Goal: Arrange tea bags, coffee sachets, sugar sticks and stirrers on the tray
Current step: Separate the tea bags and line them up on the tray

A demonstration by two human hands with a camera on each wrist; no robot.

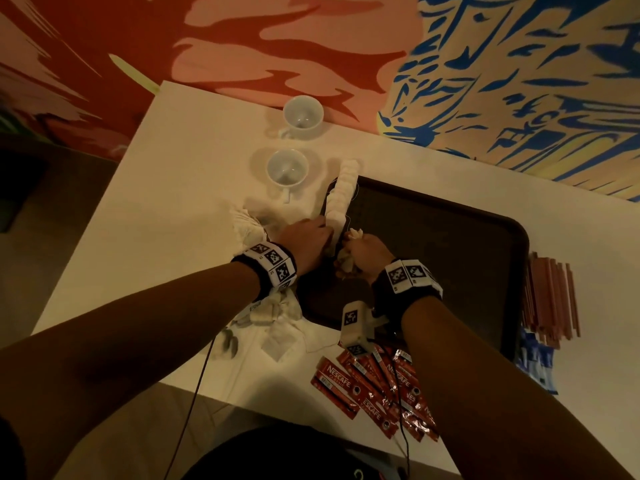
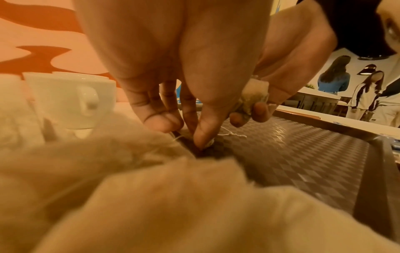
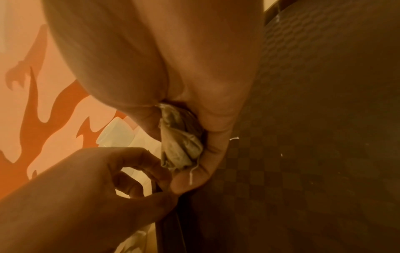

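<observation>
A dark brown tray lies on the white table. A row of pale tea bags stands along its left edge. At the near end of that row my left hand pinches a tea bag down against the tray's edge. Just to its right my right hand grips a bunch of tea bags in its fist, over the tray floor. Red coffee sachets, brown stirrers and blue sugar sticks lie on the table beside the tray.
Two white cups stand left of the tray's far corner. Loose tea bags are heaped on the table under my left wrist and further left. A painted wall runs behind the table. People stand in the distance.
</observation>
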